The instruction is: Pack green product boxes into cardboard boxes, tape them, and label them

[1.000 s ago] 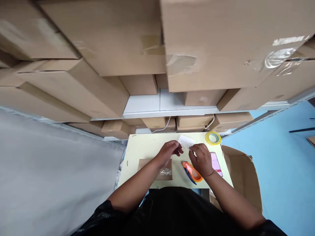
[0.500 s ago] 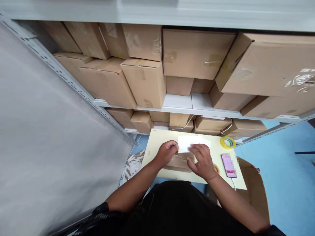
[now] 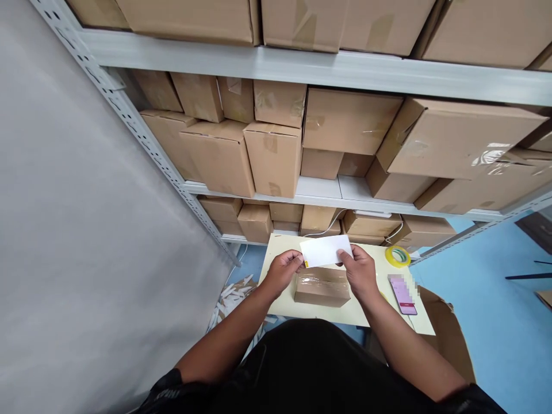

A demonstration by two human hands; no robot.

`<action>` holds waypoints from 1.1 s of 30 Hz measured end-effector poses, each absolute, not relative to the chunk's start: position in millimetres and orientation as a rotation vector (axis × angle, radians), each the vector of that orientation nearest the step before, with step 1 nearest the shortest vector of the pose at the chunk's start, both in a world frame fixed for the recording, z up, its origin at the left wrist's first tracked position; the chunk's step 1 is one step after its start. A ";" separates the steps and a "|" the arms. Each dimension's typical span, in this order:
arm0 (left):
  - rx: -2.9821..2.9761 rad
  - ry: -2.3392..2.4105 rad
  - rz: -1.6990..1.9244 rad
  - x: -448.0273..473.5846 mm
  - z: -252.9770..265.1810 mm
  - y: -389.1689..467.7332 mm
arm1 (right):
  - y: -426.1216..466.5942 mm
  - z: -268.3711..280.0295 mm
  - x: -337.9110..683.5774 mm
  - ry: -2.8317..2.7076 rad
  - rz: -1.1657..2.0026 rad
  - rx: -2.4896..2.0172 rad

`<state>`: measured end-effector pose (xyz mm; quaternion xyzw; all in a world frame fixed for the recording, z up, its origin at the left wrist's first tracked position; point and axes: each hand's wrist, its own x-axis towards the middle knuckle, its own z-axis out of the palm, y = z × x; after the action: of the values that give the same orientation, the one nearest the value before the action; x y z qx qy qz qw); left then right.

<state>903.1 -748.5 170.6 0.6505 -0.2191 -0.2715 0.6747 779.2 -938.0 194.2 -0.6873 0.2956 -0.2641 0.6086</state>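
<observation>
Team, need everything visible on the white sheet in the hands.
The white sheet is thin and oblong, paper-like, with a yellow patch at its lower left corner; no print is legible on the face in view. It looks nearly flat, its right end slightly higher in the picture. The left hand pinches it near that corner; the right hand grips its right end. It appears just beyond the taped cardboard box; whether they touch isn't clear.

The carton (image 3: pixel 322 292) sits on the table (image 3: pixel 284 300), left of the phone (image 3: pixel 403 294).
</observation>
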 end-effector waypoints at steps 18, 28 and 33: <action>1.654 -1.053 -0.514 905.4 249.7 -784.8 | -972.5 233.4 772.2 0.212 -0.186 -2.081; 1.279 -0.473 -0.700 880.9 213.9 -807.2 | -978.0 207.5 792.9 0.518 -0.260 -1.542; 1.122 -0.377 -0.900 879.6 221.3 -795.8 | -976.5 223.2 790.7 0.488 -0.181 -1.502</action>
<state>879.6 -795.8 221.3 0.5109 -0.1718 -0.4095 0.7361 790.7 -976.5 223.2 -0.6743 0.2189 -0.0814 0.7006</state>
